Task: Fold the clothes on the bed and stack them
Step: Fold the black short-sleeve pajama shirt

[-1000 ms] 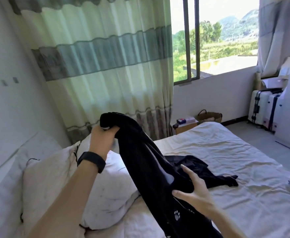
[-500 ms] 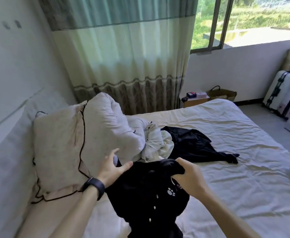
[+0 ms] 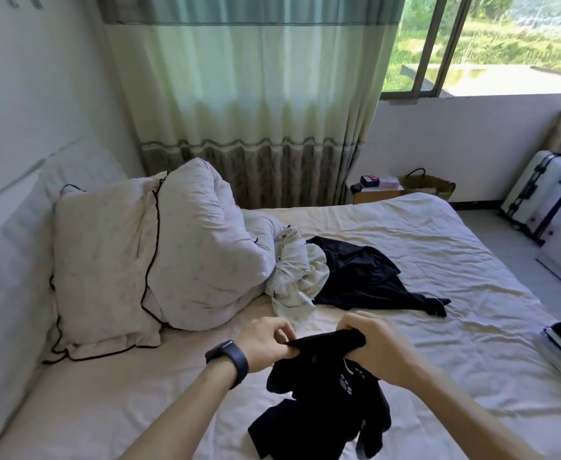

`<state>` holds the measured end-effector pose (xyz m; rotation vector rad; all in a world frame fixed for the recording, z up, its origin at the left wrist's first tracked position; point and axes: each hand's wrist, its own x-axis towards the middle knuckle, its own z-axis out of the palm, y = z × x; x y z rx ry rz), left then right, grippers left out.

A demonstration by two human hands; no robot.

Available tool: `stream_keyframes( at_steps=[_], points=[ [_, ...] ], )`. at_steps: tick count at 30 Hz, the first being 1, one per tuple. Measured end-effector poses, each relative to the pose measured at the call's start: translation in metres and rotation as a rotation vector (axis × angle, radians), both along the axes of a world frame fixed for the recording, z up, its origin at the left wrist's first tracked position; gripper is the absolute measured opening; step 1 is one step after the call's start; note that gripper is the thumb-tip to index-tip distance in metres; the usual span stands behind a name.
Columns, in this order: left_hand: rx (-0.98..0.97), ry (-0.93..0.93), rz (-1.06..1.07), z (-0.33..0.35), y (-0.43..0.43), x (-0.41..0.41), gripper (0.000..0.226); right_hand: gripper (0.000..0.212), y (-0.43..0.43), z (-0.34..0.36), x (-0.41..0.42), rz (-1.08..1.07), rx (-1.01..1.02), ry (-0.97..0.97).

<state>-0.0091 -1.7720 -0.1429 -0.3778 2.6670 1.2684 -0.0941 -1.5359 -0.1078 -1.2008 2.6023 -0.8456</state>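
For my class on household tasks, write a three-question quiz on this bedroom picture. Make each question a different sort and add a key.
1. True or false: both the left hand and the right hand grip the black paw-print garment.
2. Which lies right beside the white crumpled garment on the bed? A. a red towel B. a loose black garment C. a pair of shoes
3. Fill in: the dark wristband is worn on the ___ wrist.

Key: 1 true; 2 B; 3 left.
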Motion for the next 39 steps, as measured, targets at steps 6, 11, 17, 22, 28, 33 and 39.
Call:
stream_keyframes(
  at_steps=[6, 11, 17, 22, 28, 33, 39],
  points=[
    [-0.180, 0.122, 0.088, 0.014, -0.019, -0.004, 0.030, 0.020, 0.022, -0.010, -0.006, -0.034, 0.266, -0.088],
    [-0.087, 0.204, 0.085, 0.043, -0.012, -0.017, 0.026, 0.025, 0.013, -0.016, 0.001, -0.037, 0.318, -0.323],
    [0.090, 0.293, 0.162, 0.074, -0.019, -0.029, 0.030, 0.012, 0.006, 0.002, 0.003, 0.014, 0.032, -0.765],
    [0.061, 0.213, 0.171, 0.081, -0.062, -0.030, 0.028, 0.031, 0.008, 0.017, -0.028, -0.358, -0.254, -0.461],
    [0.244, 0.026, 0.140, 0.098, -0.100, -0.019, 0.044, 0.010, 0.005, 0.063, -0.059, -0.389, -0.346, -0.484],
    [0.118, 0.007, 0.104, 0.104, -0.094, -0.007, 0.081, 0.020, -0.014, 0.075, -0.059, -0.416, -0.319, -0.410],
    [-0.683, -0.087, 0.137, 0.069, -0.068, 0.003, 0.111, 0.018, -0.037, 0.073, -0.047, -0.424, -0.363, -0.372]
  ],
)
